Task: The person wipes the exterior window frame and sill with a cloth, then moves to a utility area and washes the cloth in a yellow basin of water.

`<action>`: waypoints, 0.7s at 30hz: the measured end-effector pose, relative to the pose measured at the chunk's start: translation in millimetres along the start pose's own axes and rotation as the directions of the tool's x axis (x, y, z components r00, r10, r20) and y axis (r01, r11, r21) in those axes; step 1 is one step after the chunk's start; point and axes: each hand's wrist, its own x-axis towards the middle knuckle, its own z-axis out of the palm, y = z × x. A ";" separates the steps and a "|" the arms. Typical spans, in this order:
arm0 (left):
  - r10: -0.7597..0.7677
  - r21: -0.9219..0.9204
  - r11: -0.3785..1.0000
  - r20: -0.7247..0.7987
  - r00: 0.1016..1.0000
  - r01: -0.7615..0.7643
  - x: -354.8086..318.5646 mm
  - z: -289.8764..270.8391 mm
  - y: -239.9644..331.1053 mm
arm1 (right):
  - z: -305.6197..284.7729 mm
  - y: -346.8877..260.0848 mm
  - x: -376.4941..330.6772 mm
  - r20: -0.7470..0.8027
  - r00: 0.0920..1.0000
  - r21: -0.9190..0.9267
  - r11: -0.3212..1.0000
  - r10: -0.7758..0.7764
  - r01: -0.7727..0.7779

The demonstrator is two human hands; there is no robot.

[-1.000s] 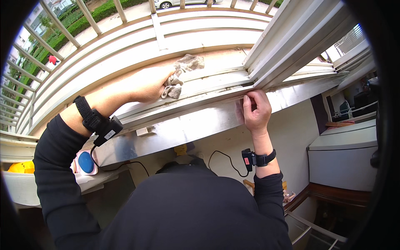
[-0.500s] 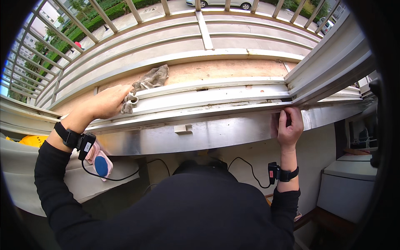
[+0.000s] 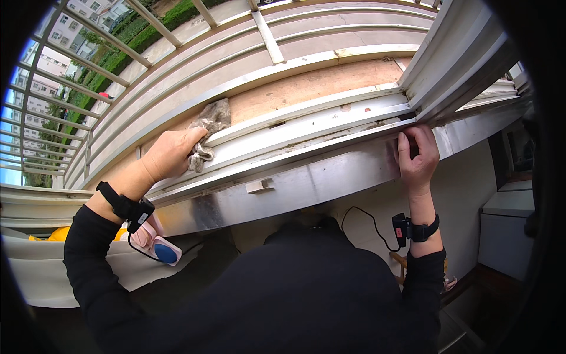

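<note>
A grimy grey cloth (image 3: pixel 216 115) lies bunched across the white window track (image 3: pixel 295 128), its far end on the peach-coloured board outside. My left hand (image 3: pixel 174 151) is closed on the middle of it, pressing it at the track's left part; a crumpled fold hangs on the near side. My right hand (image 3: pixel 420 158) is at the track's right end, below the upright window frame (image 3: pixel 454 65). Its fingers are curled against the edge of the shiny metal sill (image 3: pixel 324 183), thumb alongside, and I see nothing in them. Dirt marks the track's grooves.
Metal window bars (image 3: pixel 268 38) stand beyond the ledge. A small whitish block (image 3: pixel 259 186) sticks to the sill's front. Below the left forearm are a pink case with a blue round pad (image 3: pixel 164 253) and something yellow (image 3: pixel 59 234). A white cabinet (image 3: pixel 507 230) is at right.
The view has turned, so the sill now slants up to the right. My left hand still grips the cloth at about the same place on the track. The right hand stays at the sill's edge.
</note>
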 end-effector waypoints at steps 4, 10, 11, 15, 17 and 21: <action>0.124 -0.032 0.991 -0.131 0.984 -0.129 28.5 -1.6 15.6 | 0.0 2.0 -1.0 -0.012 0.999 -0.026 0.999 0.034 -0.035; 0.184 -0.057 0.979 -0.185 0.965 -0.197 87.6 -1.6 46.4 | -0.4 6.5 -3.1 -0.025 0.998 -0.050 0.997 0.060 -0.062; 0.194 -0.047 0.978 -0.178 0.965 -0.205 95.8 -2.2 50.3 | -0.4 7.1 -3.4 -0.029 0.998 -0.059 0.997 0.054 -0.055; 0.167 -0.038 0.984 -0.159 0.973 -0.175 111.1 -6.4 62.7 | -0.2 7.7 -4.4 -0.045 0.998 -0.066 0.997 0.047 -0.050; 0.099 -0.042 0.993 -0.147 0.984 -0.106 109.0 -7.6 65.4 | -0.2 8.0 -4.5 -0.051 0.998 -0.032 0.998 0.045 -0.047; 0.047 -0.141 0.988 -0.157 0.986 -0.070 89.0 -7.5 60.9 | -1.4 10.2 -4.4 -0.052 0.998 -0.005 0.999 0.036 -0.037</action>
